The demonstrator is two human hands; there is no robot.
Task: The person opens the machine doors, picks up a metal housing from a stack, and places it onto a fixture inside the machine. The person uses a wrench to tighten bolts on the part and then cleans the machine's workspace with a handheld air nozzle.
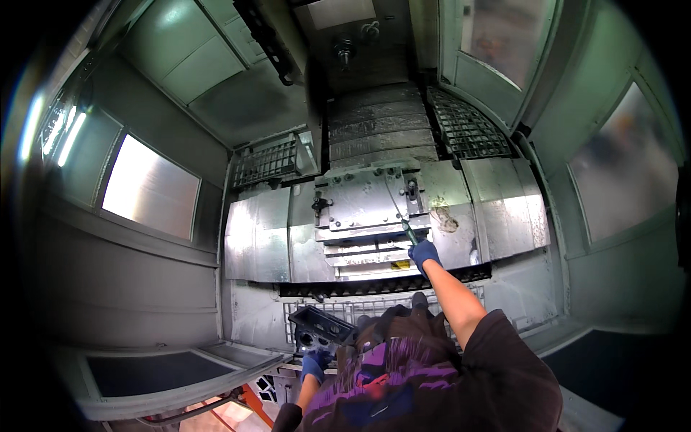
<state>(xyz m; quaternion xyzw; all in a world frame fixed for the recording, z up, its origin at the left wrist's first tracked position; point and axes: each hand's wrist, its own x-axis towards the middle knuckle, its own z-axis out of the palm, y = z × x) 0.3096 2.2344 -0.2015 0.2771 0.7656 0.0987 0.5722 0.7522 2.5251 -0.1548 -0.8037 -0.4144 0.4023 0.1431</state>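
Observation:
My right hand (pixel 425 253), in a blue glove, reaches forward over the metal fixture plate (pixel 363 201). Its fingers are closed round a slim green-handled tool (pixel 409 231), whose thin shaft points away over the plate's right part; its exact kind is unclear. Low on the left, my left hand (pixel 315 363), also blue-gloved, grips the near end of a dark, box-shaped metal part (pixel 325 323) with round holes in its side. That part is tilted beside my body, and some of my left fingers are hidden by it. Bolts and clamps (pixel 322 204) line the plate's edges.
I stand inside a machining enclosure. A spindle (pixel 344 52) is at the far end, beyond ribbed sliding covers (pixel 381 122). Grates (pixel 468 126) flank the covers. Sloping metal covers (pixel 259 234) lie either side of the fixture. Windowed walls (pixel 151 187) rise left and right.

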